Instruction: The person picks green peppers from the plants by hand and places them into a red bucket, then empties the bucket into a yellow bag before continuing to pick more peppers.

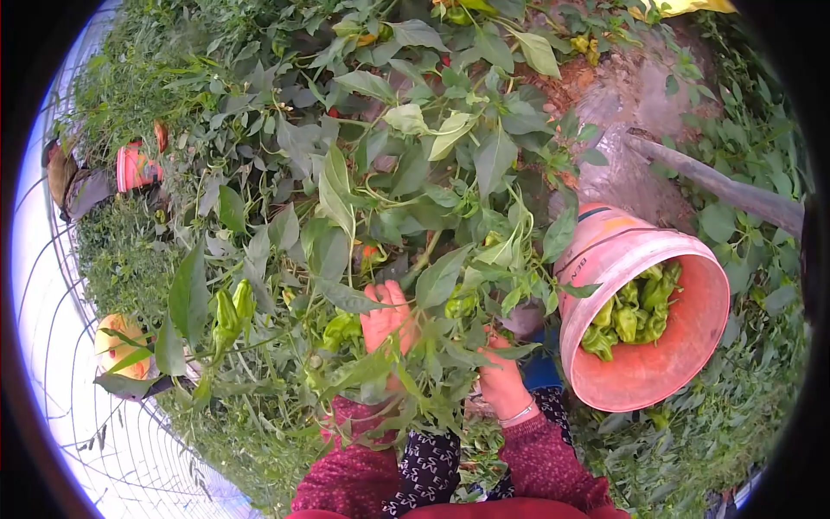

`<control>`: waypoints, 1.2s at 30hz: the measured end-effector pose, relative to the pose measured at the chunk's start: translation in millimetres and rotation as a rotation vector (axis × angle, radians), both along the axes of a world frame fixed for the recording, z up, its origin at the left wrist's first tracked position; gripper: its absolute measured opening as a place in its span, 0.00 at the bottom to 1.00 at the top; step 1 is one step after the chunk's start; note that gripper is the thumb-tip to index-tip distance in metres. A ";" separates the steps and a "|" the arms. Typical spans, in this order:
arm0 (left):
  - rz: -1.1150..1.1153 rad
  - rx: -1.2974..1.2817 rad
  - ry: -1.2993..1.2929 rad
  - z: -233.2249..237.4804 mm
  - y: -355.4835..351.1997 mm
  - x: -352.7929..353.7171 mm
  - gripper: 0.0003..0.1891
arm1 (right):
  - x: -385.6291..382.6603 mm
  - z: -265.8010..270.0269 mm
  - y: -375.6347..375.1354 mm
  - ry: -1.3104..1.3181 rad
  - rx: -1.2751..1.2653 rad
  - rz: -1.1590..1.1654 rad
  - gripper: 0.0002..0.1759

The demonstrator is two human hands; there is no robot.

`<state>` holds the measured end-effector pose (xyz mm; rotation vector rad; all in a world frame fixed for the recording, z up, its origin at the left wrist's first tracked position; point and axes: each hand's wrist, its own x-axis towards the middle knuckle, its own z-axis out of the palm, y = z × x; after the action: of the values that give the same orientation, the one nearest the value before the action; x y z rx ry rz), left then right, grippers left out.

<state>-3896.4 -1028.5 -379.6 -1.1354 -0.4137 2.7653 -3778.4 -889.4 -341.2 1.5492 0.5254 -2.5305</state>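
Among the leaves of a pepper plant, my left hand reaches in near a green pepper; its fingertips are close together and what they touch is hidden. My right hand, with a bracelet at the wrist, is at the plant's right side, its fingers partly covered by leaves. Another green pepper hangs between the hands. To the right, a tilted pink bucket holds several green peppers. An orange-red pepper shows just above my left hand.
A person is at the far left beside a red bucket. Green peppers hang at the left, near a yellowish round object. A grey pole slants above the pink bucket. Dense plants surround the hands.
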 end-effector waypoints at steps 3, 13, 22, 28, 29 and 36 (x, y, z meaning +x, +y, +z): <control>0.511 0.853 -0.405 7.7 -16.2 -2.8 0.27 | -20.0 24.7 11.5 0.012 0.026 0.106 0.12; 1.488 2.078 -0.818 43.8 22.0 -58.8 0.41 | -16.9 15.9 12.8 0.202 0.135 0.310 0.16; 1.312 1.655 -1.013 67.1 11.0 -78.4 0.31 | -11.8 10.7 -4.0 0.348 0.109 0.369 0.29; 1.398 1.357 -1.252 56.7 -30.4 -33.3 0.25 | -8.5 19.1 15.2 0.527 0.002 0.371 0.28; 1.397 1.317 -1.287 54.4 -32.3 -27.0 0.25 | -7.0 15.0 11.6 0.526 0.063 0.379 0.28; 1.282 1.136 -1.439 52.3 -21.6 -7.0 0.22 | 10.1 21.6 15.2 0.530 0.145 0.201 0.24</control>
<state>-3903.4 -1050.1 -327.3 -2.4523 -2.9158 0.6257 -3768.3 -874.2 -319.6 0.7849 0.8898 -2.7737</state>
